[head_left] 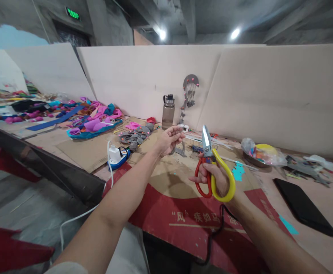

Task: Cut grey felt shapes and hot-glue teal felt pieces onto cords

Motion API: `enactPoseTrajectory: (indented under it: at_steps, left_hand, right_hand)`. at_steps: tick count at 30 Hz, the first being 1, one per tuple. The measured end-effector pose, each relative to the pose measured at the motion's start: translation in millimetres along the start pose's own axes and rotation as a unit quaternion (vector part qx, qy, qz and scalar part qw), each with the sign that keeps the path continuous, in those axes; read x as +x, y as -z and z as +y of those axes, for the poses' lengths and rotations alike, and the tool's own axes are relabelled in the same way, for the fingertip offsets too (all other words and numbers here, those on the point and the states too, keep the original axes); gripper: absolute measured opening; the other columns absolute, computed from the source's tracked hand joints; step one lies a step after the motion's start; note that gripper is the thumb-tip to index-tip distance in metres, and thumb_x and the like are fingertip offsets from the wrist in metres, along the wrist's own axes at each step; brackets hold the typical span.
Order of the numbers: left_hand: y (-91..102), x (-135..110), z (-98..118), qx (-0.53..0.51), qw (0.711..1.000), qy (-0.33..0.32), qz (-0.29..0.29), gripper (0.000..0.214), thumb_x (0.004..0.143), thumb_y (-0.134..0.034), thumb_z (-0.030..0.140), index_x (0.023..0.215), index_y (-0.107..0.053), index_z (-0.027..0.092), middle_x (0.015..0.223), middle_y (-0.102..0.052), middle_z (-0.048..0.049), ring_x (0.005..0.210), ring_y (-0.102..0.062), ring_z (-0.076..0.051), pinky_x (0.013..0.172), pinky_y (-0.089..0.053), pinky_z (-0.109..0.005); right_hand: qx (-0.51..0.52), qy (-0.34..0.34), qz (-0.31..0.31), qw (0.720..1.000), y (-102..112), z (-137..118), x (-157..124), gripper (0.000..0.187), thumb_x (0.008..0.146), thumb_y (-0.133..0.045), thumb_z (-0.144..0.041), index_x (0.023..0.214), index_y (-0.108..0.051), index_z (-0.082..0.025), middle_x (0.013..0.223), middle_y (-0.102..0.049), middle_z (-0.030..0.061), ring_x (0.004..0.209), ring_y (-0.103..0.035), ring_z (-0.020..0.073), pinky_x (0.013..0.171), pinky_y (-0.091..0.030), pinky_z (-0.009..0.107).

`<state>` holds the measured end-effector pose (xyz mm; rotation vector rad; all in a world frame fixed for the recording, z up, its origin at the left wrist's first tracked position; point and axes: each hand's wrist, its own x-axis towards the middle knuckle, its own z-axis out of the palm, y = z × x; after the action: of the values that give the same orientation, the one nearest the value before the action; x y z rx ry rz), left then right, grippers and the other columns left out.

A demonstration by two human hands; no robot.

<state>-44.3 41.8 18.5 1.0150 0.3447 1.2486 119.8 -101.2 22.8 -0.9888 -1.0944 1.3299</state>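
My left hand (pixel 170 140) is raised over the middle of the table, fingers pinched together. What they hold, if anything, is too small to make out. A small grey piece (pixel 180 152) shows just below the fingertips; I cannot tell whether it hangs from them or lies behind. In my right hand (pixel 216 175) is a pair of scissors (pixel 206 140) with one red and one yellow handle, blades pointing up. Beneath both hands lies a cardboard sheet (pixel 166 186) with a red printed border.
A dark bottle (pixel 168 114) stands at the back. Left are grey felt pieces (pixel 135 137), a blue power strip (pixel 119 160) with a white cable, and colourful fabric scraps (pixel 98 121). To the right sit a bowl (pixel 256 161), turquoise scraps (pixel 237 171) and a black phone (pixel 305 205).
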Motion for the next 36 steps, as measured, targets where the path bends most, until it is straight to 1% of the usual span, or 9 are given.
enactPoseTrajectory:
  at_steps: [2, 5, 8, 10, 14, 21, 25, 31, 36]
  left_hand:
    - [4.5, 3.3, 1.6, -0.022, 0.999, -0.027, 0.012, 0.024, 0.072, -0.075, 0.007, 0.091, -0.062, 0.014, 0.076, -0.065, -0.0007, 0.061, -0.059, -0.005, 0.061, -0.046, -0.014]
    - [10.3, 6.4, 3.1, -0.036, 0.998, -0.051, 0.018, 0.021, 0.075, -0.072, 0.006, 0.091, -0.062, 0.014, 0.077, -0.065, -0.0004, 0.061, -0.058, -0.004, 0.061, -0.045, -0.013]
    - [12.2, 7.1, 3.9, -0.047, 0.997, -0.068, 0.011, 0.020, 0.076, -0.071, 0.006, 0.092, -0.062, 0.014, 0.076, -0.065, -0.0006, 0.060, -0.057, -0.003, 0.059, -0.044, -0.012]
    - [11.2, 6.5, 4.6, -0.051, 0.996, -0.070, 0.015, 0.020, 0.077, -0.070, 0.005, 0.092, -0.063, 0.014, 0.077, -0.065, -0.0007, 0.062, -0.057, -0.003, 0.061, -0.044, -0.012]
    - [7.1, 4.6, 6.0, -0.051, 0.996, -0.062, 0.040, 0.019, 0.078, -0.069, 0.004, 0.091, -0.063, 0.015, 0.077, -0.065, -0.0001, 0.065, -0.058, -0.003, 0.062, -0.044, -0.012]
    - [3.9, 3.1, 5.3, -0.052, 0.997, -0.056, 0.024, 0.018, 0.078, -0.069, 0.003, 0.091, -0.063, 0.014, 0.075, -0.064, 0.0000, 0.061, -0.057, -0.003, 0.060, -0.044, -0.012]
    - [4.2, 3.6, 3.4, -0.060, 0.996, -0.072, 0.010, 0.018, 0.077, -0.069, 0.004, 0.091, -0.064, 0.014, 0.076, -0.065, -0.0005, 0.063, -0.059, -0.004, 0.060, -0.045, -0.012]
    - [4.2, 3.4, 2.6, -0.058, 0.996, -0.072, -0.001, 0.018, 0.078, -0.068, 0.003, 0.092, -0.064, 0.014, 0.077, -0.066, -0.0008, 0.063, -0.059, -0.004, 0.059, -0.045, -0.012]
    - [0.2, 1.8, 3.7, -0.071, 0.995, -0.074, -0.006, 0.018, 0.078, -0.067, 0.002, 0.091, -0.064, 0.013, 0.076, -0.066, -0.0012, 0.064, -0.060, -0.004, 0.059, -0.045, -0.012]
  right_hand:
    - [0.043, -0.052, -0.006, 0.998, -1.6, 3.9, -5.9, 0.036, 0.067, -0.064, -0.035, 0.098, -0.051, -0.025, 0.056, -0.047, -0.0079, 0.048, -0.045, 0.0107, 0.064, -0.057, 0.037]
    - [0.103, -0.133, -0.015, 0.986, -7.2, 8.6, -18.0, 0.029, 0.072, -0.060, -0.040, 0.095, -0.052, -0.025, 0.060, -0.048, -0.0048, 0.053, -0.049, 0.0139, 0.063, -0.056, 0.037]
    - [0.174, -0.211, -0.044, 0.961, -14.9, 11.4, -27.6, 0.023, 0.080, -0.053, -0.045, 0.092, -0.053, -0.024, 0.061, -0.046, -0.0037, 0.051, -0.045, 0.0129, 0.062, -0.055, 0.037]
    - [0.216, -0.234, -0.063, 0.946, -18.9, 13.4, -30.1, 0.023, 0.083, -0.049, -0.045, 0.089, -0.054, -0.023, 0.061, -0.045, -0.0036, 0.050, -0.041, 0.0121, 0.062, -0.055, 0.037]
    - [0.256, -0.245, -0.073, 0.932, -21.9, 16.8, -28.6, 0.023, 0.087, -0.045, -0.043, 0.090, -0.054, -0.023, 0.062, -0.044, -0.0030, 0.051, -0.041, 0.0121, 0.056, -0.051, 0.033]
    - [0.265, -0.239, -0.082, 0.931, -23.6, 17.1, -29.3, 0.025, 0.090, -0.039, -0.042, 0.096, -0.055, -0.023, 0.064, -0.045, -0.0020, 0.050, -0.042, 0.0122, 0.049, -0.046, 0.028]
    - [0.273, -0.243, -0.089, 0.927, -25.7, 18.8, -29.8, 0.029, 0.092, -0.034, -0.040, 0.095, -0.056, -0.021, 0.064, -0.045, -0.0014, 0.050, -0.041, 0.0120, 0.048, -0.045, 0.027]
    - [0.282, -0.237, -0.089, 0.925, -29.5, 18.4, -27.1, 0.023, 0.091, -0.039, -0.036, 0.095, -0.055, -0.021, 0.063, -0.045, -0.0013, 0.051, -0.041, 0.0123, 0.049, -0.045, 0.027]
    - [0.287, -0.238, -0.058, 0.926, -34.0, 16.4, -26.1, 0.026, 0.093, -0.034, -0.036, 0.098, -0.055, -0.021, 0.064, -0.046, -0.0010, 0.051, -0.042, 0.0124, 0.051, -0.048, 0.027]
